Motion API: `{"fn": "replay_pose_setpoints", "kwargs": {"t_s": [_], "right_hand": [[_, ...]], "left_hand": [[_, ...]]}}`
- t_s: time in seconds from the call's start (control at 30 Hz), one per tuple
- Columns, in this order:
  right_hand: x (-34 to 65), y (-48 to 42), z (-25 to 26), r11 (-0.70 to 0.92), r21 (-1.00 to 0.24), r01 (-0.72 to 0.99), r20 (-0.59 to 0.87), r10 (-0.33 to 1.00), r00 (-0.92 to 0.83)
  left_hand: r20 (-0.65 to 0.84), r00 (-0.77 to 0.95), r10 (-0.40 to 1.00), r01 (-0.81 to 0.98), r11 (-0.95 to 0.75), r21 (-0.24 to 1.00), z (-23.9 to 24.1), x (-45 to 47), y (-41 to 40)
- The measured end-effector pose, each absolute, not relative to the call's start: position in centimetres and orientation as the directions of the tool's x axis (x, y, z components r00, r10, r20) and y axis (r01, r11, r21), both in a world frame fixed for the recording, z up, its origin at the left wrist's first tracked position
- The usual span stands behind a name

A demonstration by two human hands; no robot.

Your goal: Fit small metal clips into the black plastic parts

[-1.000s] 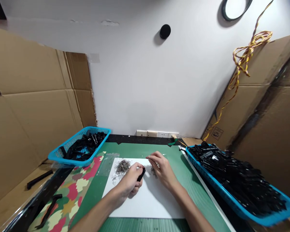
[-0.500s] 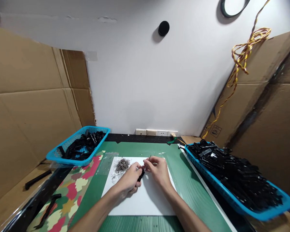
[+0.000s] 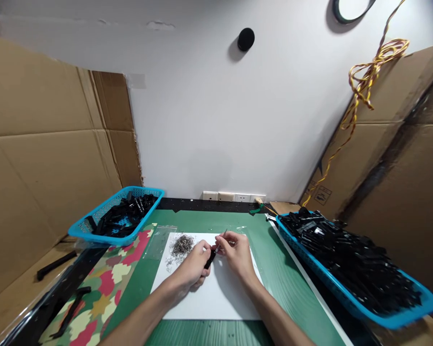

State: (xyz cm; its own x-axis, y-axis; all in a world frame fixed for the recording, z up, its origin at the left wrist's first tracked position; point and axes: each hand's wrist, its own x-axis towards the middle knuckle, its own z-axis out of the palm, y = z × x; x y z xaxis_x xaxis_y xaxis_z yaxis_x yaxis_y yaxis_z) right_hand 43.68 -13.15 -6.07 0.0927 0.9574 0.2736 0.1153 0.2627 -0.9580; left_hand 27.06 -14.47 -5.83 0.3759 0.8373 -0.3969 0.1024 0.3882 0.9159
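Observation:
Over a white sheet [image 3: 216,302], my left hand [image 3: 193,266] is closed round a small black part [image 3: 210,259], whose end shows past the fingers. My right hand [image 3: 237,252] pinches a thin metal tool that looks like tweezers [image 3: 218,248]. Its tip meets the upper end of the black part between the two hands. The exact contact point is too small to make out. Left of my hands, a pile of tiny metal pieces [image 3: 182,245] lies on the sheet, with some scattered below it.
At the left stands a blue basket [image 3: 82,235] with black parts; another blue basket [image 3: 378,319], heaped with black parts, is at the right. Loose black pieces [image 3: 70,312] lie on a camouflage mat [image 3: 101,302]. Cardboard walls [image 3: 50,173] flank the green tabletop [image 3: 285,288].
Both hands stay almost in place, with the black part and the metal tool still held together. The view has shifted very slightly.

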Motion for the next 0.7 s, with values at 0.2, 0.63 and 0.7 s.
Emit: {"fn": "replay_pose_setpoints", "kwargs": {"t_s": [0.2,0.63,0.7], "right_hand": [[43.49,-13.45,-5.70,0.259,-0.958,0.121,0.272,0.955,0.116],[44.19,-13.09,-6.17,0.254,-0.953,0.165,0.274,0.955,0.113],[44.28,-13.12,-5.98,0.251,-0.956,0.151,0.270,0.954,0.129]], "left_hand": [[-0.378,0.322,0.868,0.107,0.363,0.926,-5.95,27.68,-14.87],[-0.286,0.351,0.891,0.020,0.299,0.954,-6.07,27.58,-14.83],[-0.290,0.360,0.887,0.004,0.310,0.951,-5.97,27.63,-14.88]]}}
